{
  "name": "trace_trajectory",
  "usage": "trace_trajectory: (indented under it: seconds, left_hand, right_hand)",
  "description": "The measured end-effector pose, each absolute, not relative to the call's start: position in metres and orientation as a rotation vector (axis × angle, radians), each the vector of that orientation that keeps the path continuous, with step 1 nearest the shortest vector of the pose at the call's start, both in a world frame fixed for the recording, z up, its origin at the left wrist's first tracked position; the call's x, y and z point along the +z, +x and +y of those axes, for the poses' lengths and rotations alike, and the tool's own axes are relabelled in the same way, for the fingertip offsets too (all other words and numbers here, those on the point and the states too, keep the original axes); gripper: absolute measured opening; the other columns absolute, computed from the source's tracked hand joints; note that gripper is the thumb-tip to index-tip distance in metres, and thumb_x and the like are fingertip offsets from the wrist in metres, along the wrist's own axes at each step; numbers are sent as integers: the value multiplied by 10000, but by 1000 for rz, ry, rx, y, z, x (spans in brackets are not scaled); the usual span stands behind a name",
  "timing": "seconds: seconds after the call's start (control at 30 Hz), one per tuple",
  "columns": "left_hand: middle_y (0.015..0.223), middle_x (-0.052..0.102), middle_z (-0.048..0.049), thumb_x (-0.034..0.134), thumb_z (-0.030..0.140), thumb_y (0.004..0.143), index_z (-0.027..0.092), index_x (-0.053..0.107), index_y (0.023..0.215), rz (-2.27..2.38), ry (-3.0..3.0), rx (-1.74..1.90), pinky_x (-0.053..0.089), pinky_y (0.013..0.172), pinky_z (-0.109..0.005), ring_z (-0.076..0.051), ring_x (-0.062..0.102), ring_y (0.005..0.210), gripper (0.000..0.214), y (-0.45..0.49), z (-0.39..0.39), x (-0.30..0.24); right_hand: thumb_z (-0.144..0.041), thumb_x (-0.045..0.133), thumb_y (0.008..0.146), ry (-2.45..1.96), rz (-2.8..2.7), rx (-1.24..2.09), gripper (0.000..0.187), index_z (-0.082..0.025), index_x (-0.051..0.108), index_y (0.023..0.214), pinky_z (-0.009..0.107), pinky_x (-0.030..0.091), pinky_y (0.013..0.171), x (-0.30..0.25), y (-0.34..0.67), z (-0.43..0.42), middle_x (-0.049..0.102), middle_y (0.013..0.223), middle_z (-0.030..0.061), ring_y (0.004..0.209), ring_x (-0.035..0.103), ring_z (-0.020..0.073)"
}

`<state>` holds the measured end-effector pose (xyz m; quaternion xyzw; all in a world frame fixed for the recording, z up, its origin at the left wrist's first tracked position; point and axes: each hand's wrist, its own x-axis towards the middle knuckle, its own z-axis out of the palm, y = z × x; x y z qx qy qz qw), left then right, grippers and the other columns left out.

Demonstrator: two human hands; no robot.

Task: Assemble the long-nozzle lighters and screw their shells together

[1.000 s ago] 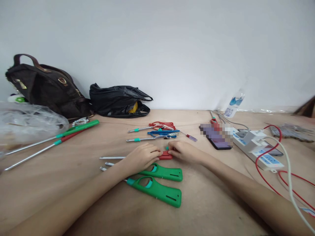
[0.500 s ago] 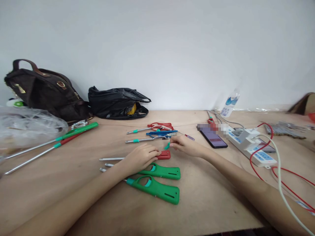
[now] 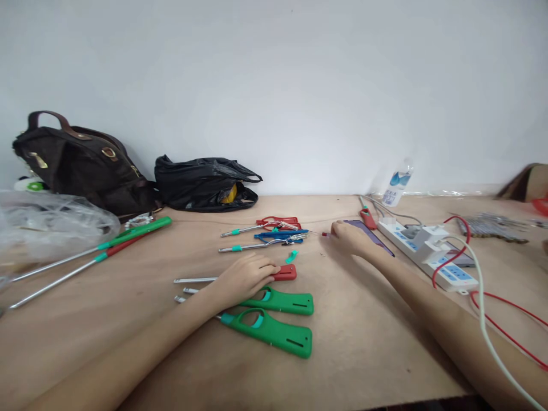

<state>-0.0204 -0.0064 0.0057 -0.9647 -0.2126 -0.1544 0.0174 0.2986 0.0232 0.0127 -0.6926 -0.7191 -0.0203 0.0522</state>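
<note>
The left hand (image 3: pixel 245 278) lies across a long lighter with a red plastic handle and a silver metal barrel (image 3: pixel 287 273), fingertips on the handle (whether they close around it, I cannot tell). From that hand, at 4 and 5 o'clock, lie a green plastic lighter with a teal trigger (image 3: pixel 295 302) and a second green lighter (image 3: pixel 285 338), both flat on the tan tabletop (image 3: pixel 351 342). A small curved teal plastic piece (image 3: pixel 291 256) rests loose at 2 o'clock, just beyond the red handle. Farther out at 1 o'clock are a blue lighter frame with exposed metal parts (image 3: pixel 282 234) and a similar red frame (image 3: pixel 287 221). The right hand (image 3: pixel 349 237), at 2 o'clock, bends its fingers over a small screwdriver's dark red handle (image 3: pixel 326 234); its grip is hidden. A purple-screened phone (image 3: pixel 363 226) sits partly beneath that hand.
</note>
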Motion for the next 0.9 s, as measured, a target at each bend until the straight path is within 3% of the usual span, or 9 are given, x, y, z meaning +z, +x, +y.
trace_trajectory:
  seconds: [0.13, 0.3, 0.47, 0.9]
  left_hand:
    - [1093, 678, -75, 463, 236, 977, 166, 652, 1070, -660, -3005, -486, 477, 862, -338, -219, 621, 986, 222, -21, -6, 5]
    - [1117, 676, -72, 462, 237, 977, 171, 650, 1075, -652, -3002, -481, 473, 877, -334, -217, 620, 1004, 222, -21, -6, 5]
    - [1120, 675, -74, 465, 232, 976, 166, 647, 1079, -650, -2998, -488, 476, 881, -333, -218, 622, 1008, 219, -21, -6, 4]
    - [1093, 675, -68, 476, 230, 974, 170, 647, 1084, -664, -2990, -515, 481, 867, -320, -206, 623, 982, 212, -19, -6, 2]
  right_hand:
    - [-295, 473, 904, -1794, -1769, 9, 172, -146, 556, 929, 348, 482, 702, 29, 302, 25, 677, 976, 155, 858, 665, 252]
    - [-476, 598, 833, -1021, -1386, 706, 309, -192, 504, 911, 334, 537, 586, 43, 278, 10, 703, 844, 78, 601, 659, 170]
    - [-431, 631, 843, -835, -1409, 1091, 287, -187, 506, 926, 338, 558, 611, 42, 245, -12, 709, 862, 79, 637, 688, 179]
    - [-423, 420, 970, -836, -1716, 719, 214, -216, 434, 917, 295, 511, 575, 36, 221, -33, 575, 750, -7, 569, 608, 124]
